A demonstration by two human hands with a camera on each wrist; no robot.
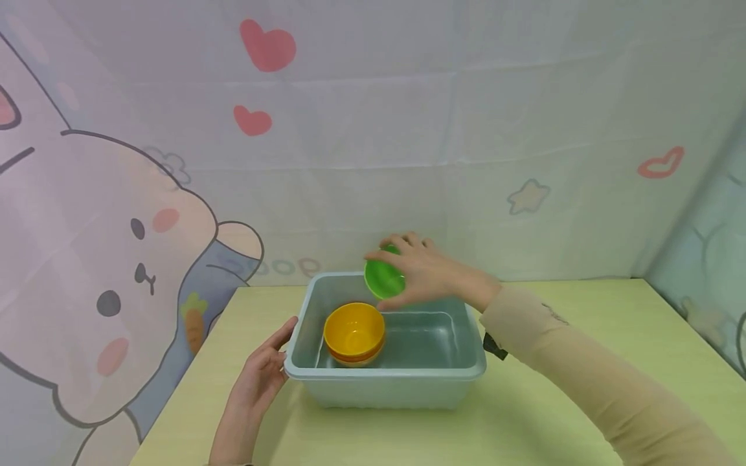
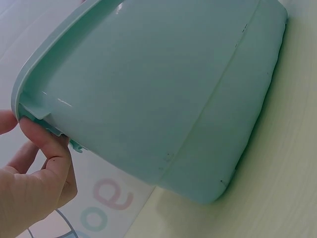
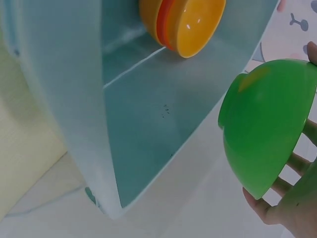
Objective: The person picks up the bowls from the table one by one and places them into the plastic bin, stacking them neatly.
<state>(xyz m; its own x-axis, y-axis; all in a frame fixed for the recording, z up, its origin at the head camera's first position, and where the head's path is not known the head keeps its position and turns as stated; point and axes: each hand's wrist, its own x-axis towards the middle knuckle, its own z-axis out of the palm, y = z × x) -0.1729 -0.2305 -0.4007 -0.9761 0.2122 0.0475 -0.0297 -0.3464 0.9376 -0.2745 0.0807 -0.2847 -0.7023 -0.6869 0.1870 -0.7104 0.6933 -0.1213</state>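
A green bowl [image 1: 384, 275] is in my right hand [image 1: 428, 272], which holds it by the rim above the back of a pale blue-green plastic tub [image 1: 396, 388]. In the right wrist view the bowl [image 3: 270, 124] is tilted on its side, with the fingers and thumb spread round its rim. A yellow bowl [image 1: 354, 327] sits at the left inside the tub, stacked on an orange one [image 1: 357, 357]. My left hand [image 1: 262, 375] grips the tub's left end at the rim. The left wrist view shows those fingers [image 2: 47, 144] curled under the lip.
The tub stands on a light yellow wooden table [image 1: 548, 414]. Behind it hangs a pale cloth backdrop [image 1: 373, 162] printed with hearts, a star and a large bunny. A black object [image 1: 495, 346] shows under the right sleeve.
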